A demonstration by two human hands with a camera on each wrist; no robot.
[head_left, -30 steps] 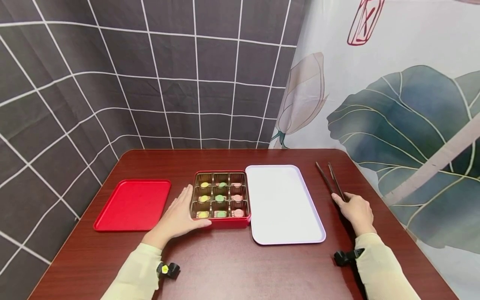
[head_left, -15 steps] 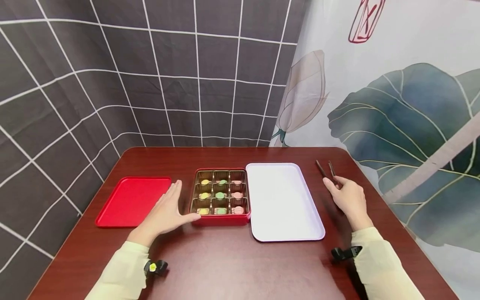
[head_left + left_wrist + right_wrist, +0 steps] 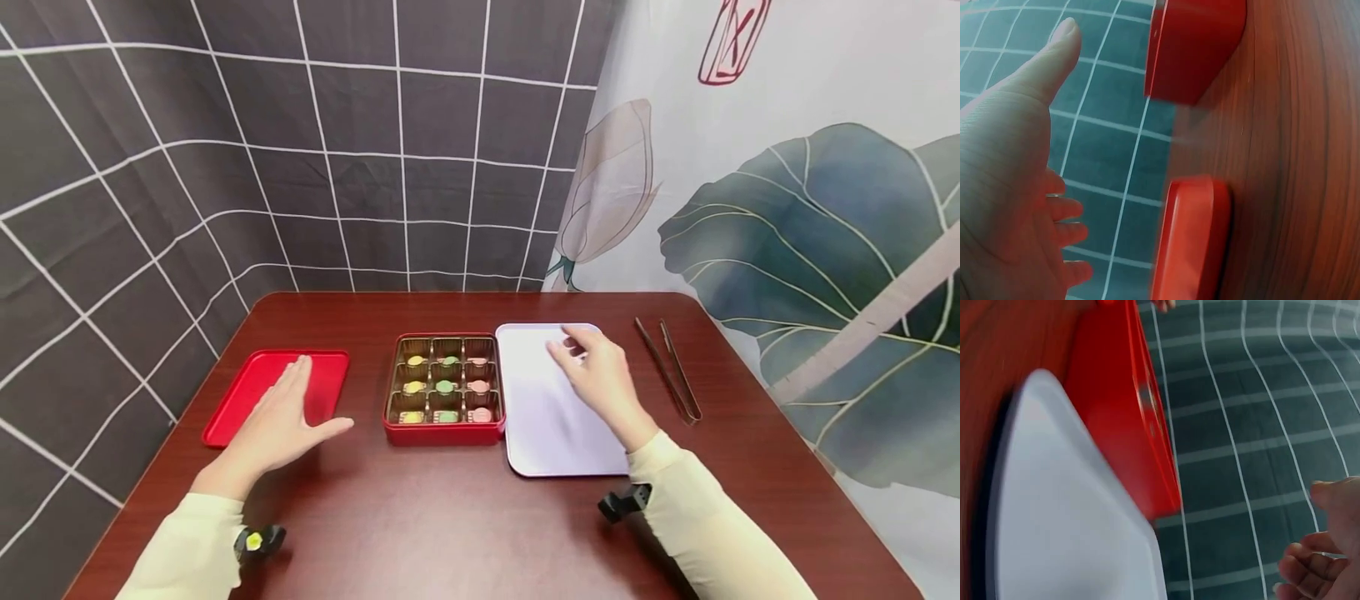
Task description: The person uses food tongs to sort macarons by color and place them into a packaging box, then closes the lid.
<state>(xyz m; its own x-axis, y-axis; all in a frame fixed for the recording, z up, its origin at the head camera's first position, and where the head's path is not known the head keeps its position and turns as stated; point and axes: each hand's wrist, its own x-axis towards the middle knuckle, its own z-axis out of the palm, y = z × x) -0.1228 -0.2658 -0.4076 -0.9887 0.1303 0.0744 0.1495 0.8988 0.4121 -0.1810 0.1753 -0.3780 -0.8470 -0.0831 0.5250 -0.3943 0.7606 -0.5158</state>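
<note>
A red box [image 3: 446, 434] with a gold divided insert stands mid-table in the head view. Its compartments hold small yellow pieces [image 3: 413, 387], green pieces [image 3: 445, 387] and pink pieces [image 3: 478, 387]. My left hand [image 3: 273, 425] hovers over the near part of a red tray [image 3: 324, 364], fingers straight and thumb spread, holding nothing. Above a white tray [image 3: 540, 433] hangs my right hand [image 3: 600, 375], its fingers loosely bent around nothing. Metal tongs [image 3: 678, 375] lie on the table to the right of the white tray, apart from the hand.
The brown table [image 3: 450, 517] ends at a dark checked cloth [image 3: 360, 192] behind and to the left. A white printed curtain [image 3: 750, 208] hangs at the right. The white tray sits right at the box's right side.
My left hand has moved away from the box's side, leftward to the red tray. My right hand has let go of the tongs and moved left over the white tray.
</note>
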